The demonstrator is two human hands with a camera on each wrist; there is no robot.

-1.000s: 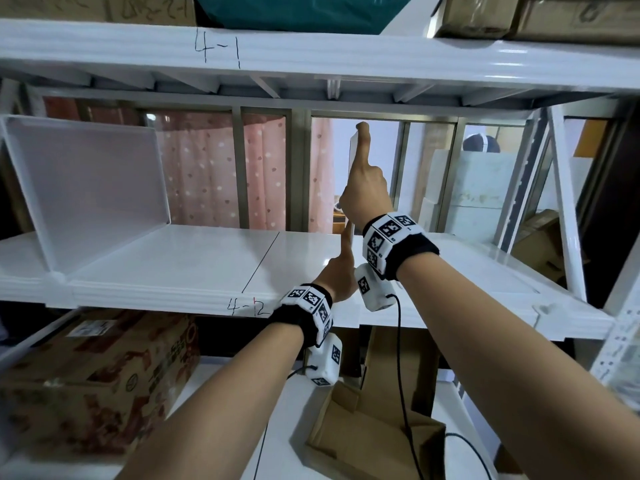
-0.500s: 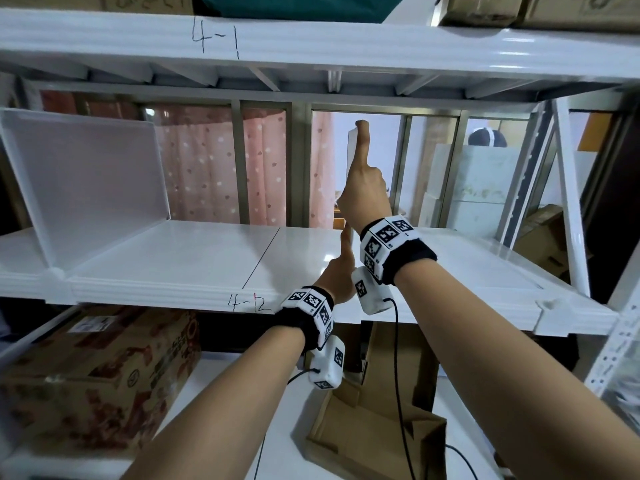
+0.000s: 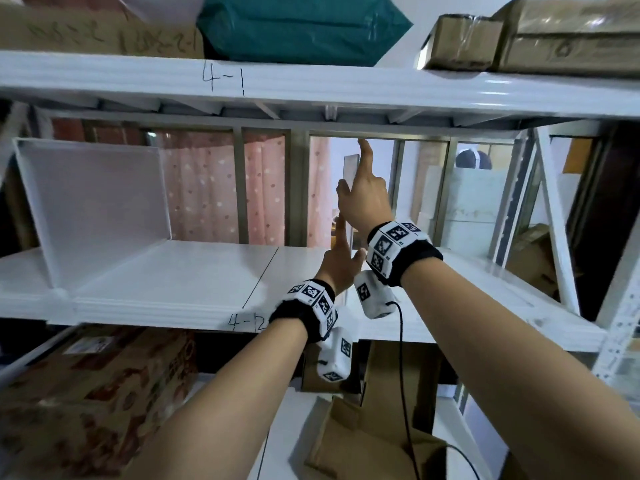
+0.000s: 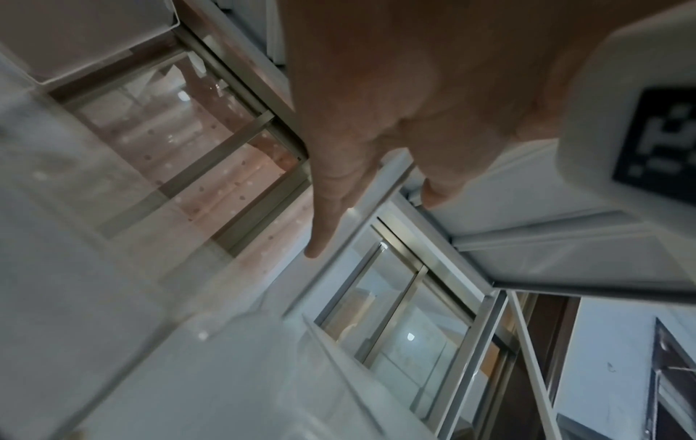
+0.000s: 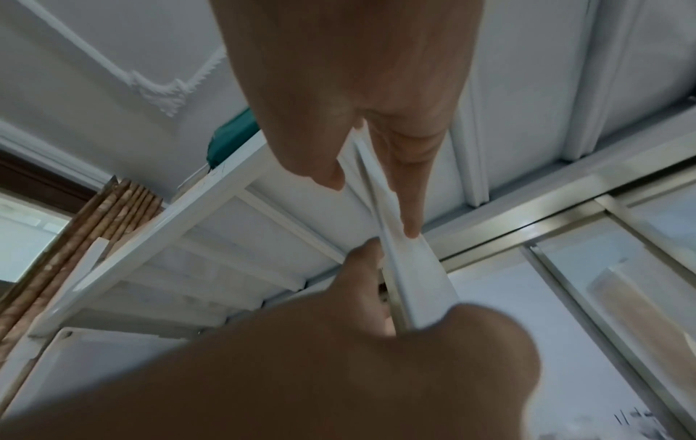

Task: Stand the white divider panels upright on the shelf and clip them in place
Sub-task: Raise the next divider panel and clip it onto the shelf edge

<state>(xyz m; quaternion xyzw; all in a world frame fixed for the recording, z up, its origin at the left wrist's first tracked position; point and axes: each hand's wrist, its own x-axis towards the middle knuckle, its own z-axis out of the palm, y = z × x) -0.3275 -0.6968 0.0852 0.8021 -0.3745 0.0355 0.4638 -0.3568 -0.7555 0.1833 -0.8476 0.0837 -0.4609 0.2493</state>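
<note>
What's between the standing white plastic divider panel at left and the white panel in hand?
Head view: only bare white shelf deck with one dark seam line between left divider panel and held edge-on panel.

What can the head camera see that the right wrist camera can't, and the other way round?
Only the head view: the shelf marked 4-2, a divider already upright at its left end, and cardboard boxes below. Only the right wrist view: close up, thumb and finger flanking the panel edge, plus the ceiling moulding. Both: the right grip holding the panel, the upper shelf, and the teal bag.
</note>
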